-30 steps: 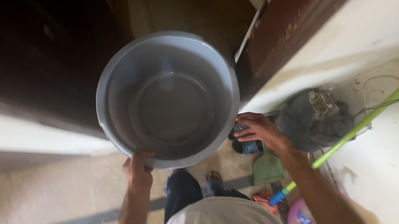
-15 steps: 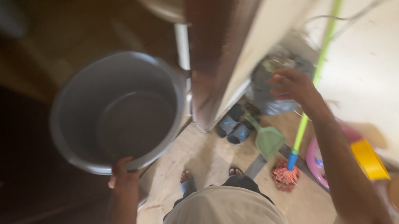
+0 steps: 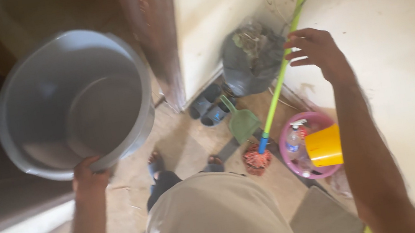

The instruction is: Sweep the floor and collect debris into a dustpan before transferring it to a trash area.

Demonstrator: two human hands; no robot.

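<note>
1. One left hand [image 3: 88, 173] gripped the near rim of the empty grey tub [image 3: 73, 102], held out over the floor [image 3: 189, 142] beside the door frame [image 3: 158, 40].
2. The right hand [image 3: 317, 50] was unclenched, fingers curled just beside the green mop handle [image 3: 287, 52], apparently not closed on it.
3. A single-handed rim grip looked weak; the tub could tip or knock the frame.
4. A nudged mop, leaning on the wall [image 3: 409, 43], might slide onto the pink basin [image 3: 308, 150] and yellow cup [image 3: 325, 146].
5. Slippers [image 3: 210, 107] and a green dustpan [image 3: 243, 121] crowded the floor by the feet: a tripping risk.
</note>
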